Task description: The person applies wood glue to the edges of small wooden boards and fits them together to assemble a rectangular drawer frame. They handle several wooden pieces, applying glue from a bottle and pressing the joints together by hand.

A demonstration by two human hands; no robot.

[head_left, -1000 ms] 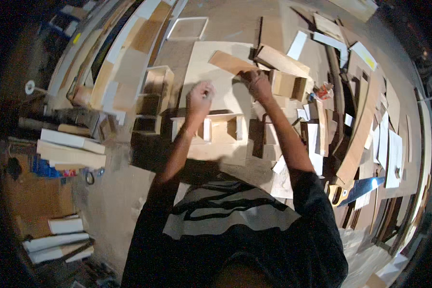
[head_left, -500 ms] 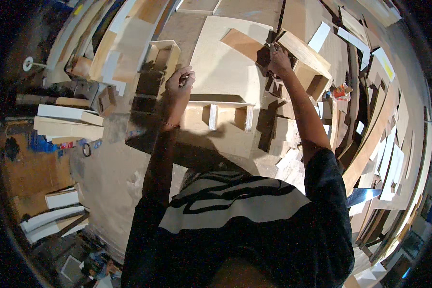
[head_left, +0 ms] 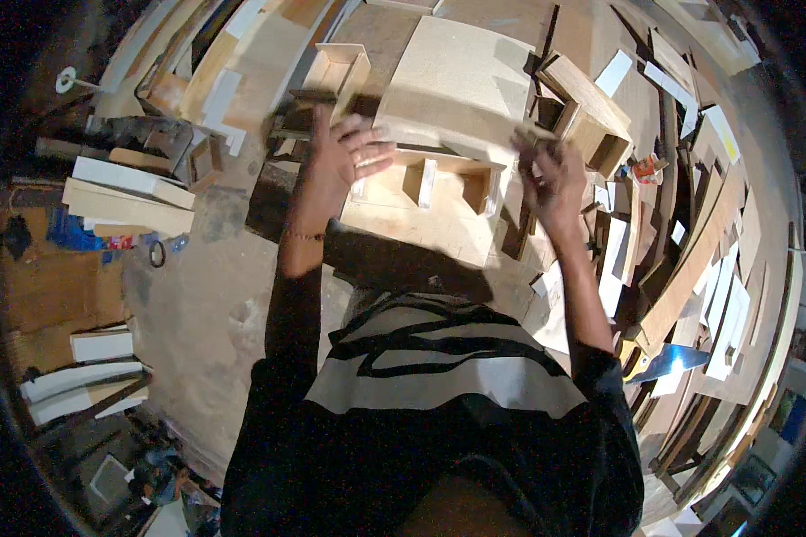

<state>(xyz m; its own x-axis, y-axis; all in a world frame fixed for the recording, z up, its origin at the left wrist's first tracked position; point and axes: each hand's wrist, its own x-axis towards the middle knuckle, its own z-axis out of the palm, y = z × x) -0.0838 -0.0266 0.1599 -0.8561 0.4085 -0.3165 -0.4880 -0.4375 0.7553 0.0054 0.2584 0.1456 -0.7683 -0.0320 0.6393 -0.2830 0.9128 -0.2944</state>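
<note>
My left hand is raised with its fingers spread, over the left end of an open wooden frame with dividers. It holds nothing that I can see. My right hand hovers right of that frame, its fingers bent and smeared by motion, so whether they grip anything is unclear. Beyond the frame lies a pale flat panel. A narrow open wooden box stands past my left hand. Another wooden box sits tilted beyond my right hand.
Offcuts and long boards crowd the right side, with a hand saw among them. A red and white cup stands near the tilted box. White-faced boards are stacked at left. Long planks lie at the far left.
Both hands have come nearer to me, the right one away from the tilted box. My left fingers have spread. The brown board piece on the pale panel no longer shows there.
</note>
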